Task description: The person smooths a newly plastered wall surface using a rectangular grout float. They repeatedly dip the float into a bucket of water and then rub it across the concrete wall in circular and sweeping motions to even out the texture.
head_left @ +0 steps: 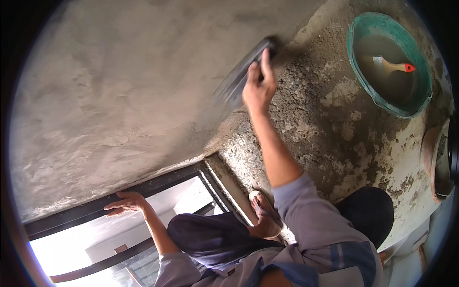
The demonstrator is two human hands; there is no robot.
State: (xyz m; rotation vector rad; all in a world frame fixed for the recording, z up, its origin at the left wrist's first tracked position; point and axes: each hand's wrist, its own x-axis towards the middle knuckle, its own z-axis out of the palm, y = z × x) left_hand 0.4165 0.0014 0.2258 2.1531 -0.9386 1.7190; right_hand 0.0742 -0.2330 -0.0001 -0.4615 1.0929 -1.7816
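Note:
My right hand (258, 88) grips a dark plastering trowel (232, 80), blurred by motion, against the smooth grey plastered wall (110, 86) along its lower edge. My left hand (127, 204) has its fingers apart at the dark frame (81, 215) of the window opening below the plaster. It holds nothing and appears to rest on the frame.
A green bucket (357, 67) of grey water holds a paintbrush (397, 66) at the upper right. Another round container (429, 160) stands at the right edge. The rough, mortar-spattered surface (344, 143) lies beside the wall. My sandaled foot (263, 213) is near the opening's corner.

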